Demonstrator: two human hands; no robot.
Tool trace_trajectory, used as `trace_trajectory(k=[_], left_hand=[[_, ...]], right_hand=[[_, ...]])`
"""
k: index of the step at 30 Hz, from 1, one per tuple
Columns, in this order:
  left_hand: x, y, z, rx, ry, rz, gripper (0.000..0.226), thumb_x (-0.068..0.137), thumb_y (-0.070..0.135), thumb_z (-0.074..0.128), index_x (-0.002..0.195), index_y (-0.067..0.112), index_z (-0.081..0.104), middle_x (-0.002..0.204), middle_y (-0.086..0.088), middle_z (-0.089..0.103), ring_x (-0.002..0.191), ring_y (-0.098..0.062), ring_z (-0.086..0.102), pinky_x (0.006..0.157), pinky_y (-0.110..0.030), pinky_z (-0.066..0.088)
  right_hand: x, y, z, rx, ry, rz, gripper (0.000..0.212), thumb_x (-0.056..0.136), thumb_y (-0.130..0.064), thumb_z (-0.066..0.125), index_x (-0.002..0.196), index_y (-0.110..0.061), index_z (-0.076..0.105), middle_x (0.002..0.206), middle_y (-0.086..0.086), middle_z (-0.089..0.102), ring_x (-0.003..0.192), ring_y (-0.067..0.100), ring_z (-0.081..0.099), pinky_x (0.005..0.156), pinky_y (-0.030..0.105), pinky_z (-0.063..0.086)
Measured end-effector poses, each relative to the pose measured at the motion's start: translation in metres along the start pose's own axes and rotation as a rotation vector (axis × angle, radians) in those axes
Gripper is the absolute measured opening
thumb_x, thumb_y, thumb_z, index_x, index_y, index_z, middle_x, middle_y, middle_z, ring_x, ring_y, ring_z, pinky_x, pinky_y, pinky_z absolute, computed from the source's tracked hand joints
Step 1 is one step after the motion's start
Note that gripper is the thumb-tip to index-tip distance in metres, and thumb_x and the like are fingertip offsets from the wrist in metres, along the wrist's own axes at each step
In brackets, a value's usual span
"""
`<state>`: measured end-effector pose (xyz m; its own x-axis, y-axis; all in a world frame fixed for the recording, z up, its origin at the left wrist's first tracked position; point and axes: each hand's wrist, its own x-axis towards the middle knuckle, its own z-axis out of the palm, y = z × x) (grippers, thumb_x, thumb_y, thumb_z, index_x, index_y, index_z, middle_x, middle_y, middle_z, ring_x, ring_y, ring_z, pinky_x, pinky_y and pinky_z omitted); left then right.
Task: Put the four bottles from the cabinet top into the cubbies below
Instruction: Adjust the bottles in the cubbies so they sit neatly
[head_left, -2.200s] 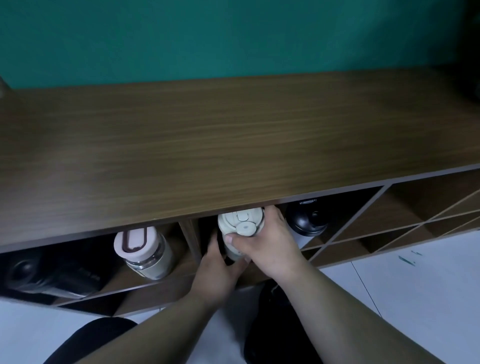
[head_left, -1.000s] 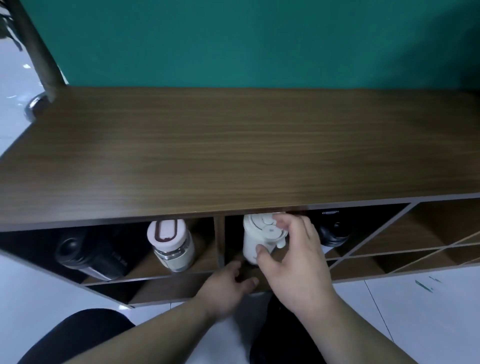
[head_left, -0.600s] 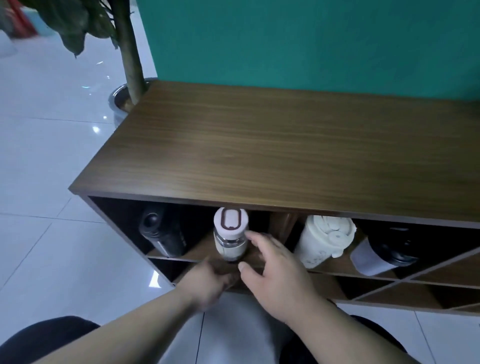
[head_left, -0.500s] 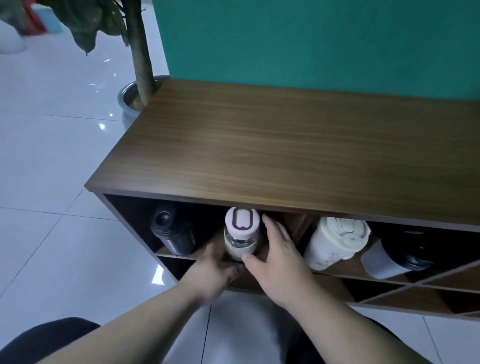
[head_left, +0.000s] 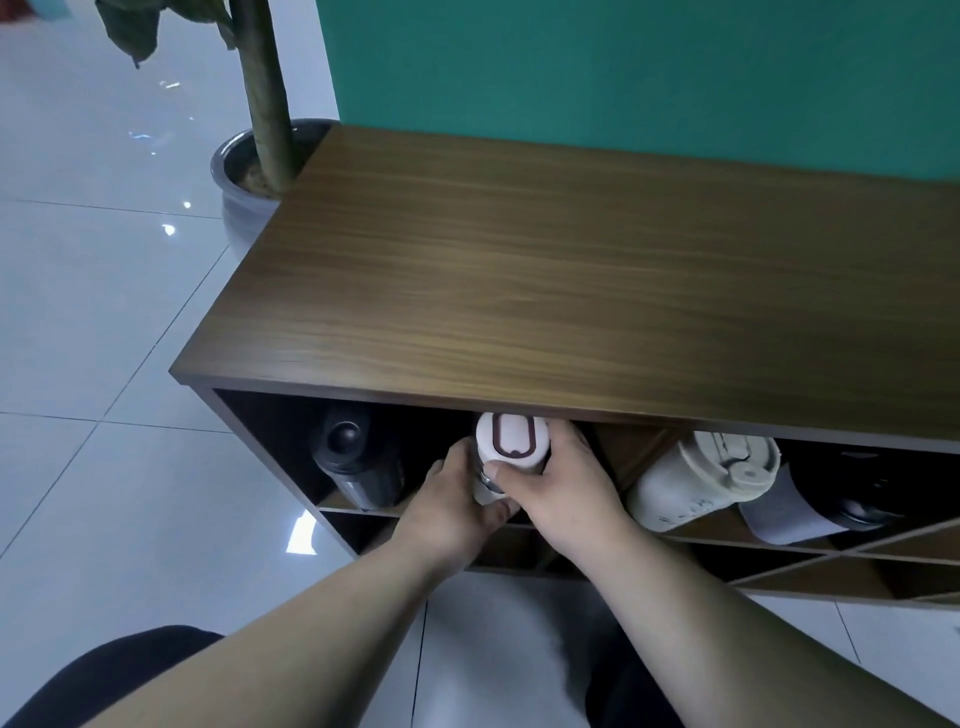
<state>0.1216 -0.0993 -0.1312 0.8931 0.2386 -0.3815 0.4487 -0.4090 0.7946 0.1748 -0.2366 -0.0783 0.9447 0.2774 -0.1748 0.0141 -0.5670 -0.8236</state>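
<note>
Clasping the white-capped bottle (head_left: 511, 451) at lower centre, both hands, left (head_left: 451, 512) and right (head_left: 563, 491), grip closed around it; best seat it deep in its cubby (head_left: 452, 415), lying steady.

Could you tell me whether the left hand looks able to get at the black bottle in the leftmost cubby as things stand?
Probably yes: the left hand sits just right of the black bottle, with open cubby space between, though it's busy gripping the pink-lidded bottle.

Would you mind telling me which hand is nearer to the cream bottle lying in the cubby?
Right. The right hand sits just left of the cream bottle; the left hand is farther left.
</note>
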Motion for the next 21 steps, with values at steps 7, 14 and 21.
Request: trace_trajectory(k=[7, 14, 21], left_hand=[[0.001, 0.004, -0.008, 0.033, -0.025, 0.058, 0.094, 0.059, 0.071, 0.058, 0.146, 0.039, 0.045, 0.131, 0.003, 0.062, 0.12, -0.018, 0.064, 0.102, -0.046, 0.057], [-0.004, 0.007, -0.009, 0.063, -0.006, 0.052, 0.086, 0.073, 0.06, 0.072, 0.15, 0.036, 0.042, 0.13, 0.011, 0.06, 0.127, -0.017, 0.058, 0.102, -0.04, 0.054], [-0.002, 0.0, 0.004, 0.098, 0.058, 0.073, 0.067, 0.09, 0.039, 0.078, 0.147, 0.029, 0.045, 0.131, 0.006, 0.062, 0.128, -0.016, 0.05, 0.096, -0.033, 0.048]], right_hand=[[0.0, -0.003, 0.004, -0.003, 0.037, 0.011, 0.061, 0.06, -0.051, 0.077, 0.116, -0.036, 0.06, 0.114, -0.014, 0.067, 0.106, 0.006, 0.065, 0.094, 0.036, 0.054], [0.0, -0.003, 0.002, -0.008, 0.023, 0.019, 0.046, 0.068, -0.039, 0.083, 0.106, -0.04, 0.058, 0.112, -0.014, 0.067, 0.104, 0.005, 0.065, 0.091, 0.032, 0.053], [0.0, -0.003, -0.002, -0.024, -0.011, 0.008, 0.044, 0.071, -0.038, 0.08, 0.109, -0.041, 0.058, 0.113, -0.015, 0.068, 0.106, 0.006, 0.065, 0.093, 0.033, 0.053]])
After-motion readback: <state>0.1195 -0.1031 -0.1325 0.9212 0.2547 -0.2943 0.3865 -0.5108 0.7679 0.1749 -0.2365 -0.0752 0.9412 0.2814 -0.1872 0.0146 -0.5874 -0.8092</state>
